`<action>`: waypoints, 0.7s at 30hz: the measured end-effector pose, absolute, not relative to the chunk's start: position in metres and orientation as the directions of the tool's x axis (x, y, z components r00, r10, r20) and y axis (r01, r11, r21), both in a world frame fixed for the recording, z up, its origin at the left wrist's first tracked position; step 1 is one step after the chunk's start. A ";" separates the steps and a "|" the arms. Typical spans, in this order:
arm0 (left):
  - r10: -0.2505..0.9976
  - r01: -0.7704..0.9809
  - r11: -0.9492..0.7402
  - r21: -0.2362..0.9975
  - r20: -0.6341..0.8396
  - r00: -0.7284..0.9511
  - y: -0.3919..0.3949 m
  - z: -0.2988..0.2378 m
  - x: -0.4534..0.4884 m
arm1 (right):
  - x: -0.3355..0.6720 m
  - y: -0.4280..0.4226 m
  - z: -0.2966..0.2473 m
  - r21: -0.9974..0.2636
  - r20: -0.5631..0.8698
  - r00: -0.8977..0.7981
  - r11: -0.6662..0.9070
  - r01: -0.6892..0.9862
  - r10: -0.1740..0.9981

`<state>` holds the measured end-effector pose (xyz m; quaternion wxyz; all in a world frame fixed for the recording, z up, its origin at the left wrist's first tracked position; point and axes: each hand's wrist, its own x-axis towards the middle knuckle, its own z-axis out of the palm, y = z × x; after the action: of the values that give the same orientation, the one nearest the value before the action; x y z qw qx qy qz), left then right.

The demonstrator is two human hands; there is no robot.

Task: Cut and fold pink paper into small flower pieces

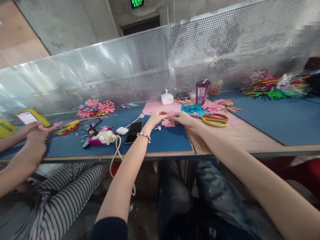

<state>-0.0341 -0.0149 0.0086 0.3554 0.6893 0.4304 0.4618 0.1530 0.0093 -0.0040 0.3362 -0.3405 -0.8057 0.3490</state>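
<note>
Pink paper piece sits just over the blue mat mid-tabletop, well in from the near edge, left hand and right hand each with grip pinched on it, black phone to its left, red-yellow scissors to its right.

Green lit sign, above the dark doorway facing me: reads "EXIT" in pale letters; the line above it is cut off by the frame edge. Purple drink cup: its printed label is too small for me to read. Yellow box, far left: the dark marking is illegible.
</note>
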 end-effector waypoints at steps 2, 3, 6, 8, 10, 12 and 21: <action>0.921 0.268 -0.378 0.886 0.332 0.202 -0.015 0.009 -0.034 | 0.152 0.008 -0.002 -0.794 0.319 -0.520 0.523 0.310 0.793; 0.922 0.268 -0.377 0.887 0.329 0.205 -0.015 0.009 -0.034 | 0.152 0.007 0.000 -0.800 0.320 -0.498 0.512 0.314 0.806; 0.923 0.253 -0.362 0.897 0.307 0.231 -0.015 0.009 -0.034 | 0.151 0.002 0.004 -0.834 0.287 -0.435 0.446 0.324 0.853; 0.923 0.247 -0.352 0.903 0.291 0.251 -0.016 0.009 -0.033 | 0.149 0.001 0.005 -0.857 0.259 -0.433 0.412 0.310 0.863; 0.923 0.242 -0.344 0.907 0.279 0.267 -0.017 0.009 -0.032 | 0.148 0.001 0.004 -0.873 0.244 -0.450 0.397 0.285 0.859; 0.920 0.220 -0.337 0.915 0.270 0.284 -0.019 0.010 -0.032 | 0.147 0.002 0.003 -0.885 0.231 -0.467 0.384 0.264 0.854; 0.897 0.172 -0.344 0.923 0.268 0.352 -0.024 0.012 -0.032 | 0.149 -0.006 0.010 -0.905 0.215 -0.532 0.371 0.206 0.819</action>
<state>-0.0322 -0.0237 0.0116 0.4279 0.7021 0.3806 0.4232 0.1495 -0.0064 0.0096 0.3438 -0.3402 -0.7533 0.4457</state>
